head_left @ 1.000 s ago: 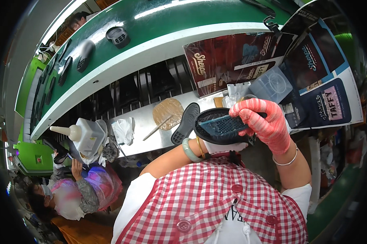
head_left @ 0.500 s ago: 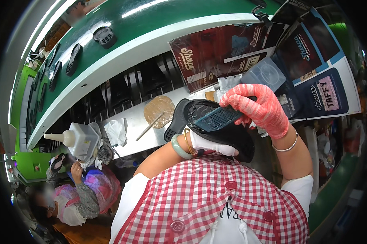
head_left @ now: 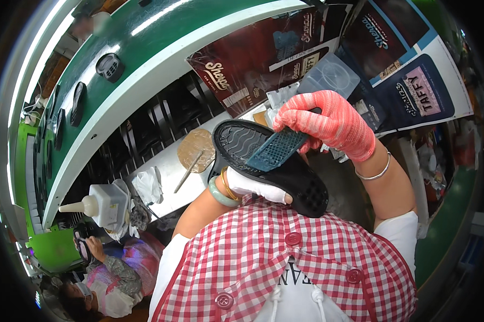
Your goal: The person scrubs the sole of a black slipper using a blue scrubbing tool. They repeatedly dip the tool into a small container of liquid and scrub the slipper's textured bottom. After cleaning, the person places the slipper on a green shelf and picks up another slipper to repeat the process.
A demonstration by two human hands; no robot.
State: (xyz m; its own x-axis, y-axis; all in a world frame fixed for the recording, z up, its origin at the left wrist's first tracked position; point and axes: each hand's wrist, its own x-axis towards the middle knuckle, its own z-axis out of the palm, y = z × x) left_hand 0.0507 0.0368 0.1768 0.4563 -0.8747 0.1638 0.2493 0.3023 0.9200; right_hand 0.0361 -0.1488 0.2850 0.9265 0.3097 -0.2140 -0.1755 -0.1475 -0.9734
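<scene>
My left hand (head_left: 255, 187), in a white glove with bare fingertips, grips a black shoe sole (head_left: 236, 142) from its near side. Wavy ridges mark one end of the sole's inner face, and a honeycomb of holes shows at its other end. My right hand (head_left: 328, 126), in a pinkish-red knitted glove, pinches the upper edge of a blue-grey perforated strip (head_left: 277, 150). The strip slants over the middle of the sole; I cannot tell whether its lower edge touches.
A tan disc (head_left: 195, 147) with a thin stick (head_left: 189, 172) lies on a metal ledge, near crumpled white paper (head_left: 147, 186). A spouted bottle (head_left: 105, 204) stands left. Further soles (head_left: 109, 65) sit on a green conveyor (head_left: 161, 43). A clear plastic tub (head_left: 328, 80) is beyond my right hand. A co-worker (head_left: 118, 273) sits lower left.
The sole has turned so that more of its inner face and holed end shows. My right hand still holds the strip over it. The whole view has shifted somewhat.
</scene>
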